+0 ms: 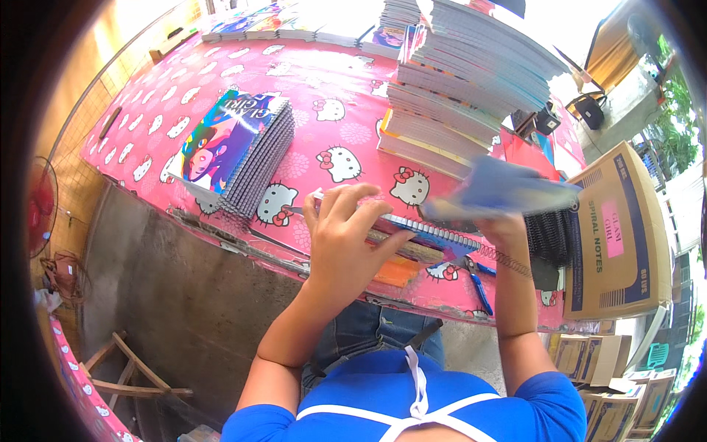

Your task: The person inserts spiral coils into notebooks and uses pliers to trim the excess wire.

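Note:
My left hand (342,228) grips a spiral notebook (427,234) near the table's front edge, thumb on the near side and fingers over the top. A thin wire coil (504,259) trails from the notebook's right end, across my right forearm. Above my right hand (504,230) is a flat blue-grey thing (508,186), smeared by motion; it seems held, though its kind is unclear and it hides my fingers. Blue-handled pliers (480,286) lie just right of the notebook. An orange piece (398,272) lies beneath the notebook.
Finished spiral notebooks (236,151) are stacked at left. Tall stacks of bound pages (471,88) stand at the back right. Black coils (549,239) lie beside a cardboard box (622,232). A pink patterned cover (309,132) spreads over the table; more notebooks (280,23) line the far edge.

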Tool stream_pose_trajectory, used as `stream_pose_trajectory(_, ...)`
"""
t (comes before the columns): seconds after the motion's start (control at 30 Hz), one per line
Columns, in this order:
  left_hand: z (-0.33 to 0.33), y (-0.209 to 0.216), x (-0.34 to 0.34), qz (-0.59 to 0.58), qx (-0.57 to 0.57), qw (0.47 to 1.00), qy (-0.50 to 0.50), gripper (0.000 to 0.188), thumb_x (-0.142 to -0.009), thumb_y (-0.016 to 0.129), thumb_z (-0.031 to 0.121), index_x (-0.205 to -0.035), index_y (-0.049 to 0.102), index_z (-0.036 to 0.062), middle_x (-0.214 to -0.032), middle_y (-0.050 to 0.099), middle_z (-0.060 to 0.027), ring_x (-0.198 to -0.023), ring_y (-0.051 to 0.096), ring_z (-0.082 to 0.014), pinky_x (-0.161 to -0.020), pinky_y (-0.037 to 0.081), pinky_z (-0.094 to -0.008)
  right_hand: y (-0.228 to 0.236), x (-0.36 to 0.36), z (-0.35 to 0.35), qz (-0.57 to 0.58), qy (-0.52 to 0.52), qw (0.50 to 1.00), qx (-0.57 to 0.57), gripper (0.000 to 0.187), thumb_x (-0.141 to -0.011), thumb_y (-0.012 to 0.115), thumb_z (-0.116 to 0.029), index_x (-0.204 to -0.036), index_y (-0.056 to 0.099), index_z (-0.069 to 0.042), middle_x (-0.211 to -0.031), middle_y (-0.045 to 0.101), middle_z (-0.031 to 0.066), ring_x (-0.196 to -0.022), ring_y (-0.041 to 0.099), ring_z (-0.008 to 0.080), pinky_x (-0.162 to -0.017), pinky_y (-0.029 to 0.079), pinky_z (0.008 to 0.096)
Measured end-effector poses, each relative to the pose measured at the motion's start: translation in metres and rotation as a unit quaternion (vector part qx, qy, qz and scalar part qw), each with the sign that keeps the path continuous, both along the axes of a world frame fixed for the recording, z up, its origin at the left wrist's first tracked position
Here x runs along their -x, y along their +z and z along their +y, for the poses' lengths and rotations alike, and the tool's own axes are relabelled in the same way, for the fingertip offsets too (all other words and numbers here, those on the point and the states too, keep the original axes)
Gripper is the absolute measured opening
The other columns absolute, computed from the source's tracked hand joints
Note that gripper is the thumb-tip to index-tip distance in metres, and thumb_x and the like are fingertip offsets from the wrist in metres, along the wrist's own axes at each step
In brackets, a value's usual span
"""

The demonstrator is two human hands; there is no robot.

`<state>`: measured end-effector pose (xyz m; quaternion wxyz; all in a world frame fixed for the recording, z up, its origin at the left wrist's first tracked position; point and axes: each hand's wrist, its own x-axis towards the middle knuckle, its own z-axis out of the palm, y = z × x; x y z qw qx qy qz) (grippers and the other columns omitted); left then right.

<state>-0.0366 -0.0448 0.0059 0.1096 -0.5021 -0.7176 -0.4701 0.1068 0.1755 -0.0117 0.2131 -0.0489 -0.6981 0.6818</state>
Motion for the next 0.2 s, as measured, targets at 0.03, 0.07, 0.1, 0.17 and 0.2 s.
stream_pose_trajectory(0.03,-0.001,-0.001,0.001,-0.002,-0.011,1.0,0.005,0.036,-0.061,0.083,0.027,-0.087,0.065,0.0099,-0.112,0.057,-0.0084,-0.107,0.049,-0.0277,-0.097,0.029,-0.0517,-0.01,-0.004,0.004,0.083,0.06,0.983,0.155,0.034,-0.073,0.077,-0.016,-0.102,0.063,-0.003,-0.095,0.065,0.0053,-0.086,0.062,0.0181,-0.082,0.051,0.0334)
stream_pose_trajectory(0.07,0.0,-0.001,0.002,-0.006,-0.015,1.0,0.005,0.037,-0.061,0.083,0.026,-0.088,0.065,0.0096,-0.117,0.054,-0.0101,-0.11,0.047,-0.0291,-0.097,0.03,-0.05,-0.014,0.002,0.008,0.037,0.029,0.998,-0.037,0.041,-0.07,0.079,-0.013,-0.105,0.062,-0.002,-0.095,0.066,0.0065,-0.087,0.063,0.0173,-0.081,0.051,0.0333)
stream_pose_trajectory(0.1,0.0,-0.001,0.004,-0.009,-0.017,1.0,0.006,0.038,-0.06,0.084,0.026,-0.089,0.065,0.0092,-0.122,0.051,-0.0119,-0.112,0.045,-0.0304,-0.097,0.03,-0.0484,-0.007,0.016,0.003,-0.002,-0.008,0.974,-0.226,0.048,-0.066,0.081,-0.011,-0.108,0.061,-0.001,-0.095,0.068,0.0078,-0.087,0.063,0.0165,-0.081,0.051,0.0332)
stream_pose_trajectory(0.17,-0.002,-0.002,0.007,-0.025,-0.031,0.999,0.017,0.038,-0.06,0.084,0.025,-0.09,0.066,0.0096,-0.13,0.045,-0.0126,-0.117,0.041,-0.0314,-0.099,0.029,-0.0478,0.018,0.03,-0.015,-0.118,-0.129,0.941,-0.291,0.052,-0.065,0.082,-0.011,-0.111,0.061,-0.002,-0.096,0.068,0.0091,-0.089,0.064,0.0174,-0.081,0.051,0.0331)
stream_pose_trajectory(0.2,-0.003,-0.001,0.008,-0.038,-0.044,0.998,0.026,0.037,-0.061,0.084,0.025,-0.09,0.066,0.0103,-0.134,0.041,-0.0116,-0.119,0.039,-0.031,-0.1,0.028,-0.0488,-0.004,0.021,0.013,-0.06,-0.059,0.98,-0.179,0.054,-0.065,0.083,-0.013,-0.116,0.063,-0.013,-0.101,0.068,0.0093,-0.094,0.065,0.0203,-0.086,0.049,0.0337)
